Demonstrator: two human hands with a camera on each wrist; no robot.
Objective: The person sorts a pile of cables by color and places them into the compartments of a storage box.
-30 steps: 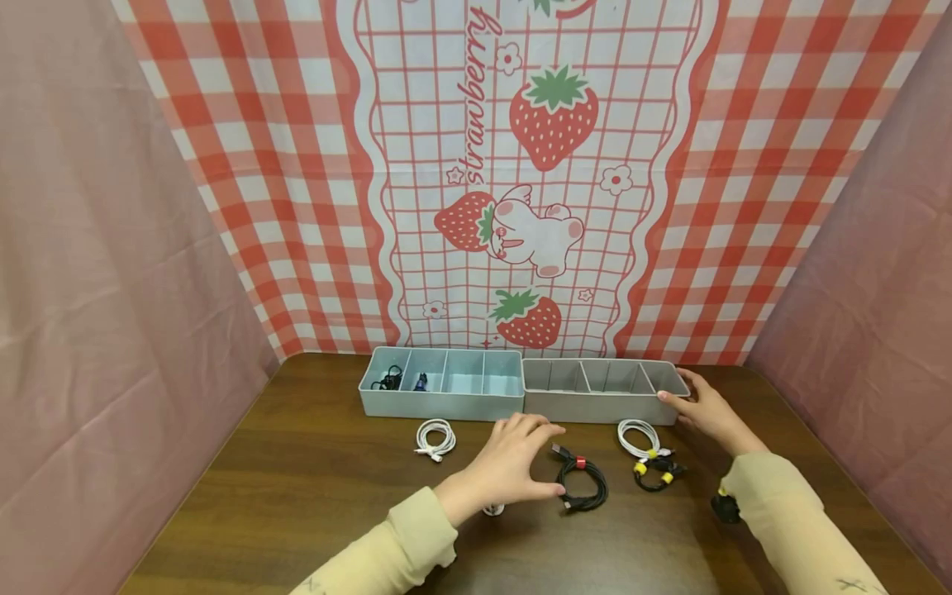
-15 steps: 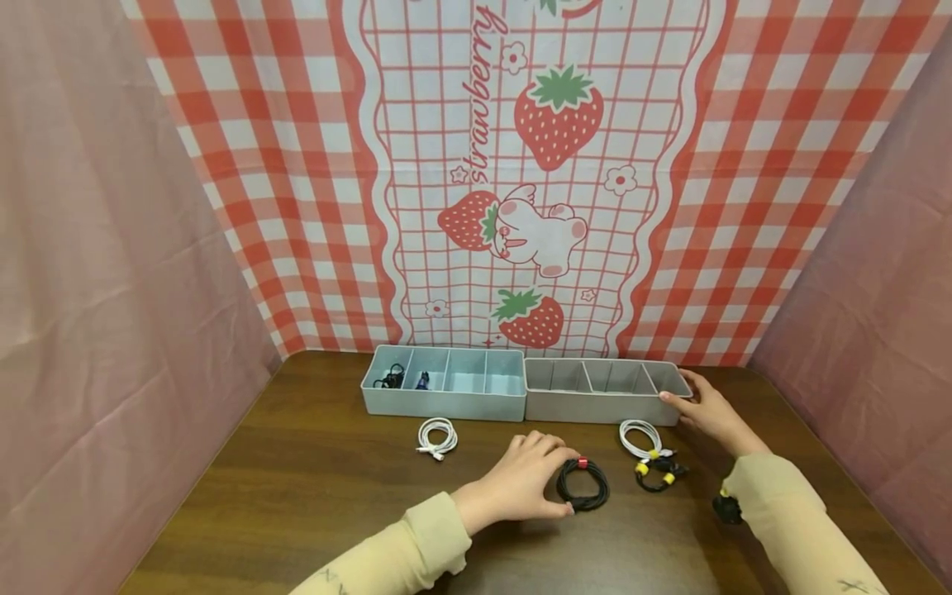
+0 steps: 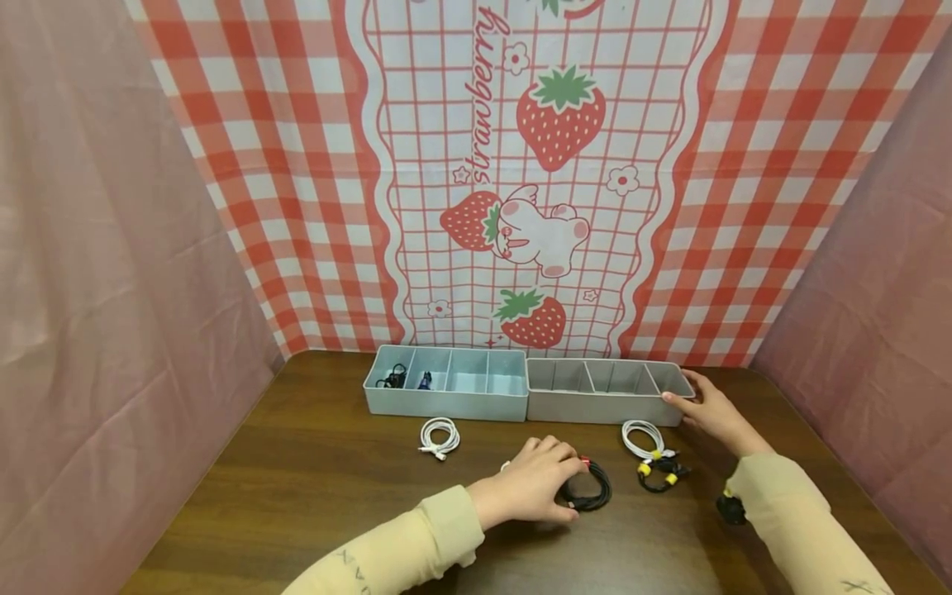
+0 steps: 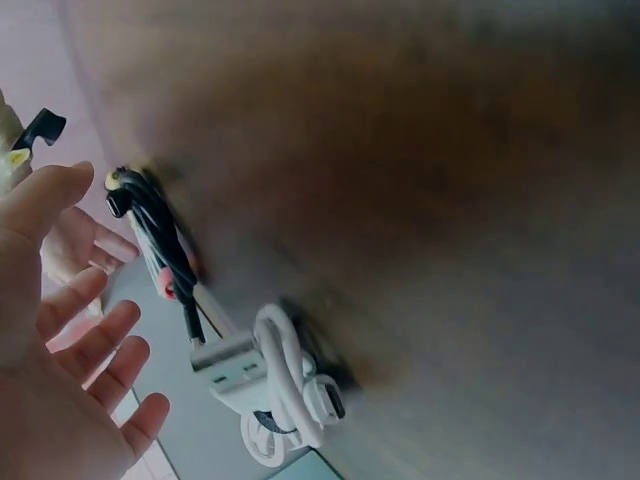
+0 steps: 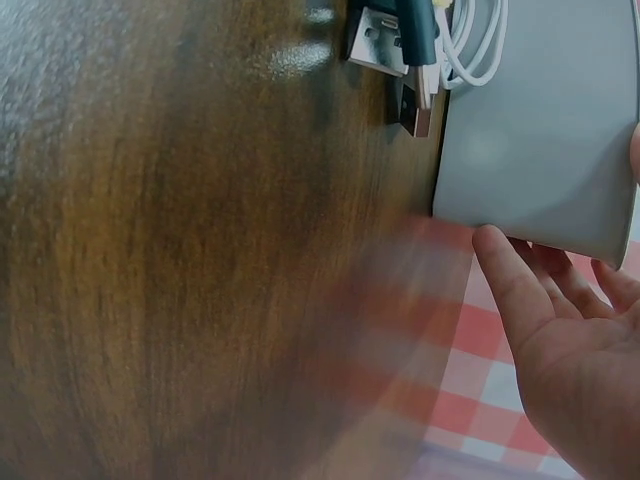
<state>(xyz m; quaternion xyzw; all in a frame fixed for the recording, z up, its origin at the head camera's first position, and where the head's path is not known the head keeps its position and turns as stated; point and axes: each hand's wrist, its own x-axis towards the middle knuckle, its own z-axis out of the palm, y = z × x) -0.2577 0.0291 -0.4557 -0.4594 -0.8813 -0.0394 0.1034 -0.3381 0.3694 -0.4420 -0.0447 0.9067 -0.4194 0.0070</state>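
Note:
My left hand (image 3: 530,487) hovers over the left side of a coiled black USB cable (image 3: 599,497) with a red tie. In the left wrist view its fingers are spread and hold nothing. A white USB cable (image 4: 285,375) lies close by, mostly hidden under that hand in the head view. My right hand (image 3: 712,411) holds the right end of a grey divided box (image 3: 595,408), thumb over the front rim and fingers against the end wall. Before this box lie a white coiled cable (image 3: 638,438) and a short black cable with yellow ties (image 3: 656,486).
A light blue divided box (image 3: 446,405) adjoins the grey one; its two left compartments hold a black cable (image 3: 394,377) and a dark blue item (image 3: 425,380). Another white coiled cable (image 3: 440,436) lies in front. A black object (image 3: 731,509) shows beside the right sleeve.
My left hand has moved down and slightly right onto the black cable's left side, covering more of it. The right hand stays at the grey box's end.

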